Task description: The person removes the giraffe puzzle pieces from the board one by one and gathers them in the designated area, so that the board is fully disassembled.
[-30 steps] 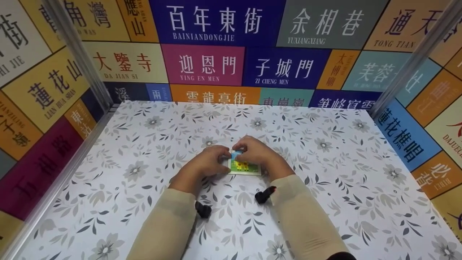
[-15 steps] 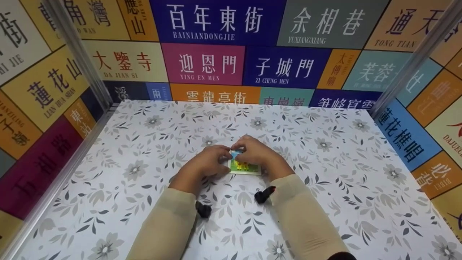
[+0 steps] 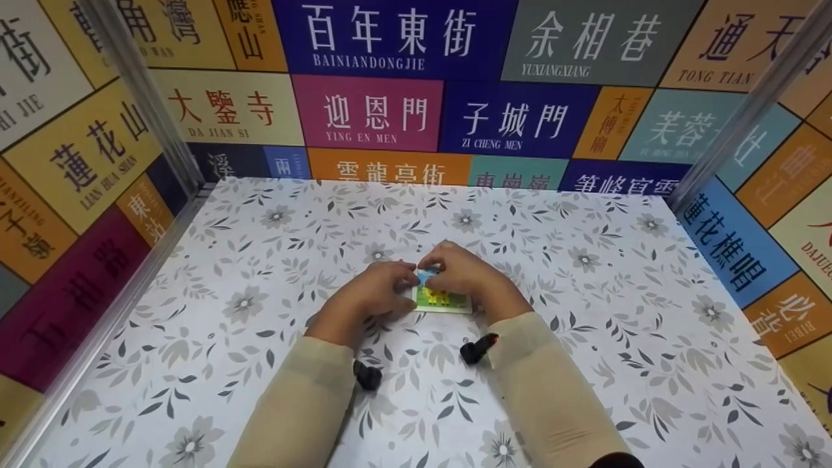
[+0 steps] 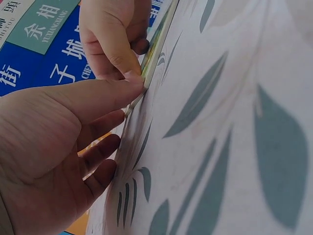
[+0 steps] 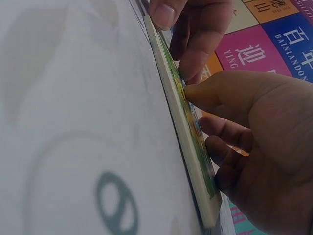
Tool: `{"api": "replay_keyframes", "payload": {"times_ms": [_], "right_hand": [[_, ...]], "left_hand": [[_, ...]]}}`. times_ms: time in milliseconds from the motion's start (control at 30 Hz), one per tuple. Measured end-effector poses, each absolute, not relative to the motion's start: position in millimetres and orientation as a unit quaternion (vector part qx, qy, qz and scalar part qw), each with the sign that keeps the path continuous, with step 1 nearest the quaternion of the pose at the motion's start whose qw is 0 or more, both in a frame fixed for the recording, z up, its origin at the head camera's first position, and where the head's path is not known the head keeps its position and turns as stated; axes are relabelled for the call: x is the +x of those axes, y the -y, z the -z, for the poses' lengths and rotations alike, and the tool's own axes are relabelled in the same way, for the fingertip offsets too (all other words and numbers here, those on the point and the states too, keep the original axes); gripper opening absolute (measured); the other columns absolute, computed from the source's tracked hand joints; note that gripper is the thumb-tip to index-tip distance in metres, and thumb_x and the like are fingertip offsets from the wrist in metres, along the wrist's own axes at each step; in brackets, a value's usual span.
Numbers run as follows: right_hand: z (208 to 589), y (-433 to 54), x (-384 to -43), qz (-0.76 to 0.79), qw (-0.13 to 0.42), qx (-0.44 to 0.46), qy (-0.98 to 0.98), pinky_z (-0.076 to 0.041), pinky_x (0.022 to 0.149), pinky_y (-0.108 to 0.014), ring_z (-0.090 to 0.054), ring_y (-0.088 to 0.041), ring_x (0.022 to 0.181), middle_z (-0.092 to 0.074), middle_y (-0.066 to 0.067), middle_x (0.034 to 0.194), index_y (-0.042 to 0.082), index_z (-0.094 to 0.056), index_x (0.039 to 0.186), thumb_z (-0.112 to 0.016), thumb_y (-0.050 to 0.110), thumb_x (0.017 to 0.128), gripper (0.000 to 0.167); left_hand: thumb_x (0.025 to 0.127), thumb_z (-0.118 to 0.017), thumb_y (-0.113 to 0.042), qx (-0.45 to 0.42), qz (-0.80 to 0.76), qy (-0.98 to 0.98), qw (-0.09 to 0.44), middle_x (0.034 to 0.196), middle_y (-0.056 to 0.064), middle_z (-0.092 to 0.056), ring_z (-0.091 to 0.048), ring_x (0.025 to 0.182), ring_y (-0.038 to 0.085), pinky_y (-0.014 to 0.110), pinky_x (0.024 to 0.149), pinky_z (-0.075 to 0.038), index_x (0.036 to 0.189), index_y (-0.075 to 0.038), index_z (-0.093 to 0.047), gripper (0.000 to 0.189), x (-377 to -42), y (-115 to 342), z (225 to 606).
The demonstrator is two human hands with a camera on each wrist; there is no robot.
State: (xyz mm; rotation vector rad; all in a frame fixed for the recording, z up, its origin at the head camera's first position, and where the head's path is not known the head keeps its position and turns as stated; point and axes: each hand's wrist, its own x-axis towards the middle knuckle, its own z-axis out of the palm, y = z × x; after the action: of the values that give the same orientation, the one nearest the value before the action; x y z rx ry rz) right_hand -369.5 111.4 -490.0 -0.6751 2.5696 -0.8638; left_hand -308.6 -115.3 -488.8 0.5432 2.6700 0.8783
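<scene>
Green-printed board [image 3: 453, 303] lies between left hand [image 3: 377, 290], pinching it, and right hand [image 3: 460, 272], thumb touching — grip unclear. Uneven pressure could skew it.

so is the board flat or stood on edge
The board lies flat: its picture faces up, its edge runs along the table.

I see a white table [image 3: 416, 383] with a grey floral print [image 3: 245, 303] (bluish in my wrist views), and near its middle, a thin board [image 3: 448, 302], colourful on top, lying flat.
</scene>
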Motion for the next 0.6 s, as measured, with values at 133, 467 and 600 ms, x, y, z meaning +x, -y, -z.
{"api": "replay_keyframes", "payload": {"times_ms": [133,467,600], "right_hand": [[490.7,-110.8,-370.0,0.305,0.181,-0.237,-0.904,-0.051,0.113,-0.045,-0.06,-0.026,0.128,-0.057,-0.003,0.135,0.018,-0.075,0.132,-0.075,0.019,0.092,0.04],[493.4,-110.5,-370.2,0.325,0.165,-0.229,-0.903,-0.05,0.113,-0.046,-0.061,-0.026,0.125,-0.062,-0.006,0.131,0.017,-0.07,0.129,-0.075,0.016,0.093,0.037],[493.7,-110.6,-370.6,0.339,0.159,-0.216,-0.902,-0.053,0.108,-0.044,-0.063,-0.024,0.118,-0.066,-0.004,0.126,0.019,-0.074,0.129,-0.076,0.013,0.093,0.037]], "left_hand": [[0.092,-0.082,-0.021,0.191,-0.311,-0.921,0.135,0.165,0.003,-0.053,-0.044,0.157,0.031,0.048,0.132,-0.032,0.133,-0.015,-0.074,0.042,-308.9,115.4,489.7],[0.091,-0.082,-0.021,0.21,-0.31,-0.918,0.127,0.165,0.004,-0.053,-0.043,0.158,0.03,0.047,0.133,-0.032,0.133,-0.014,-0.073,0.043,-311.5,117.6,492.6],[0.092,-0.082,-0.023,0.206,-0.305,-0.921,0.126,0.165,0.003,-0.053,-0.042,0.158,0.03,0.048,0.133,-0.03,0.133,-0.015,-0.074,0.042,-309.9,117.2,491.4]]}}
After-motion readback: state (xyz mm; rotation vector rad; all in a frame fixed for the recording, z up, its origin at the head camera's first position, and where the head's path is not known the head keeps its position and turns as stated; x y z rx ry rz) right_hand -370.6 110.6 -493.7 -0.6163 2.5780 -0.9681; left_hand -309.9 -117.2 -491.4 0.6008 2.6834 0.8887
